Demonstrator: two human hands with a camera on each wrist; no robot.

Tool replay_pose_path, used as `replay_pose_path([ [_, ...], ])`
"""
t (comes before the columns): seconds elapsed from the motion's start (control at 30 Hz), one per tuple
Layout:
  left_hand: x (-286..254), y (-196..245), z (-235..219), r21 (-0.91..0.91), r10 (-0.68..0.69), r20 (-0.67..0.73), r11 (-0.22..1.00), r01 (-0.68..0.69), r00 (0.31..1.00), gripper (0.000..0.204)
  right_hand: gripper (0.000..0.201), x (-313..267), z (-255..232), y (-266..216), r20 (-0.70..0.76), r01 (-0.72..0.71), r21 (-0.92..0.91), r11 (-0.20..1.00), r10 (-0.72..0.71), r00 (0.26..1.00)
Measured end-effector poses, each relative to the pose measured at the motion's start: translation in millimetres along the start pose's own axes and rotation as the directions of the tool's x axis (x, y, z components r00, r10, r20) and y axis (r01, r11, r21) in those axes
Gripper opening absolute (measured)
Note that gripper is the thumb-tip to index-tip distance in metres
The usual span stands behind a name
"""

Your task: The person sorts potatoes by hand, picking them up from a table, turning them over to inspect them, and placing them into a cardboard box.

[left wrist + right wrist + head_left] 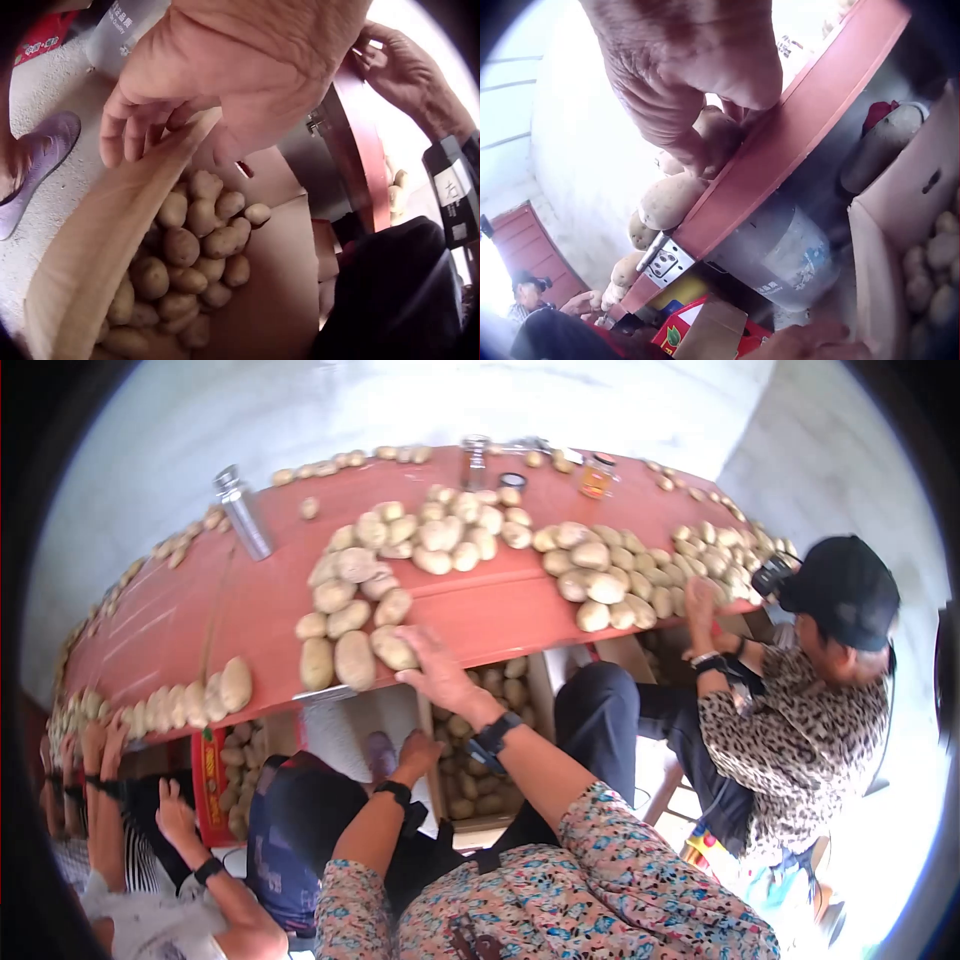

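Observation:
My right hand (440, 675) is at the table's front edge, its fingers and thumb curled round a potato (393, 648) at the end of a row. In the right wrist view, that potato (718, 139) shows between thumb and fingers, just above the red edge. Lower down, my left hand (420, 752) hangs by the wall of a cardboard box (97, 247). Its fingers are loosely bent on the outer side of the wall and the thumb is on the inner side. Several potatoes (184, 247) lie inside the box.
Potatoes lie in piles and rows on the red table (460, 610). A steel flask (243, 515), a second bottle (474, 463) and a jar (598, 477) stand farther back. A person in a black cap (845, 590) sits at right; other people's arms (180, 820) reach in at left.

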State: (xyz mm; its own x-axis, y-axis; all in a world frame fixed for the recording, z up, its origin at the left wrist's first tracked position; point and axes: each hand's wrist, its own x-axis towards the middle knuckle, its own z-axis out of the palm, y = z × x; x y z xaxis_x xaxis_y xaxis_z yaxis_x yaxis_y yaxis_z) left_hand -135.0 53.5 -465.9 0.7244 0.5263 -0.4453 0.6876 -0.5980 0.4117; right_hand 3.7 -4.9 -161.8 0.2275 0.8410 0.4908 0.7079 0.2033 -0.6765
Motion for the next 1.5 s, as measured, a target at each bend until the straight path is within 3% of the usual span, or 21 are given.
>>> replay_pose_path([
  [0.03, -32.3, 20.0, -13.8, 0.009, 0.026, 0.014, 1.0, -0.026, 1.0, 0.064, 0.068, 1.1, -2.3, -3.2, 0.021, -0.039, 0.037, 0.999, 0.039, 0.999],
  [0.07, -54.1, 46.1, -46.5, -0.244, -0.184, 0.071, 0.95, 0.196, 0.98, 0.063, 0.068, 1.0, -4.8, -3.9, 0.047, -0.073, 0.081, 0.994, 0.069, 0.997],
  [0.1, -71.3, 83.1, -93.6, -0.461, -0.371, 0.177, 0.787, 0.41, 0.911, 0.062, 0.068, 2.1, -8.1, -0.9, 0.039, -0.079, 0.077, 0.994, 0.076, 0.996],
  [0.13, -78.4, 92.0, -102.3, -0.455, -0.369, 0.181, 0.79, 0.41, 0.912, 0.062, 0.067, 4.8, -11.0, 2.1, 0.084, -0.22, 0.32, 0.921, 0.204, 0.975],
  [0.17, -85.3, 97.1, -106.9, -0.462, -0.362, 0.153, 0.796, 0.39, 0.92, 0.061, 0.066, 5.7, -12.1, 4.9, 0.159, -0.347, 0.537, 0.769, 0.312, 0.937],
  [0.4, -81.0, 90.7, -97.0, -0.351, -0.298, -0.032, 0.897, 0.268, 0.954, 0.055, 0.058, -4.0, -10.4, 11.5, 0.193, -0.38, 0.487, 0.786, 0.328, 0.925],
  [0.53, -82.8, 83.2, -101.4, -0.28, -0.338, -0.05, 0.908, 0.312, 0.94, 0.052, 0.054, -5.7, -12.3, 1.0, 0.182, -0.347, 0.449, 0.823, 0.296, 0.938],
  [0.6, -93.6, 84.3, -108.7, -0.399, -0.374, 0.273, 0.795, 0.458, 0.886, 0.046, 0.051, -6.4, -16.1, -5.3, 0.166, -0.331, 0.328, 0.885, 0.291, 0.942],
  [0.8, -100.8, 76.7, -101.3, -0.469, -0.352, 0.306, 0.753, 0.462, 0.884, 0.043, 0.051, -4.9, -6.0, 5.2, 0.13, -0.335, 0.449, 0.828, 0.31, 0.942],
  [1.0, -97.8, 86.4, -104.9, -0.431, -0.402, 0.309, 0.749, 0.504, 0.862, 0.046, 0.054, -8.0, -6.5, 8.4, 0.061, -0.28, 0.339, 0.898, 0.276, 0.959],
  [1.07, -96.9, 86.6, -102.7, -0.467, -0.412, 0.289, 0.727, 0.502, 0.864, 0.047, 0.052, -9.8, -5.8, 11.9, 0.024, -0.285, 0.579, 0.764, 0.333, 0.943],
  [1.1, -97.1, 87.7, -102.2, -0.506, -0.422, 0.267, 0.704, 0.499, 0.866, 0.049, 0.052, -12.5, -10.7, 5.7, 0.022, -0.282, 0.578, 0.766, 0.33, 0.944],
  [1.17, -111.6, 100.4, -117.2, -0.492, -0.418, 0.232, 0.729, 0.476, 0.879, 0.049, 0.042, -22.7, -25.3, -12.9, -0.147, -0.22, 0.51, 0.831, 0.336, 0.93],
  [1.3, -118.2, 103.3, -119.9, -0.459, -0.357, 0.14, 0.803, 0.38, 0.924, 0.047, 0.03, -54.8, -43.7, -17.4, -0.1, -0.324, 0.422, 0.847, 0.398, 0.912],
  [1.37, -113.2, 103.3, -117.4, -0.429, -0.357, 0.113, 0.824, 0.37, 0.927, 0.045, 0.026, -71.5, -60.1, -23.1, -0.062, -0.472, 0.184, 0.862, 0.489, 0.87],
  [1.4, -108.2, 103.2, -116.0, -0.402, -0.36, 0.089, 0.84, 0.364, 0.929, 0.044, 0.026, -81.9, -62.7, -10.9, -0.068, -0.464, 0.18, 0.867, 0.482, 0.874],
  [1.43, -103.0, 99.7, -113.0, -0.406, -0.356, 0.079, 0.842, 0.356, 0.931, 0.044, 0.029, -94.7, -58.5, 16.0, -0.135, -0.479, 0.012, 0.878, 0.476, 0.869],
  [1.47, -98.0, 93.3, -107.6, -0.373, -0.331, 0.092, 0.863, 0.341, 0.939, 0.043, 0.032, -107.5, -55.0, 42.4, -0.2, -0.488, -0.154, 0.859, 0.457, 0.867],
  [1.5, -96.0, 89.8, -105.0, -0.34, -0.309, 0.102, 0.882, 0.325, 0.946, 0.042, 0.034, -119.8, -54.9, 64.8, -0.254, -0.586, -0.284, 0.759, 0.53, 0.809],
])
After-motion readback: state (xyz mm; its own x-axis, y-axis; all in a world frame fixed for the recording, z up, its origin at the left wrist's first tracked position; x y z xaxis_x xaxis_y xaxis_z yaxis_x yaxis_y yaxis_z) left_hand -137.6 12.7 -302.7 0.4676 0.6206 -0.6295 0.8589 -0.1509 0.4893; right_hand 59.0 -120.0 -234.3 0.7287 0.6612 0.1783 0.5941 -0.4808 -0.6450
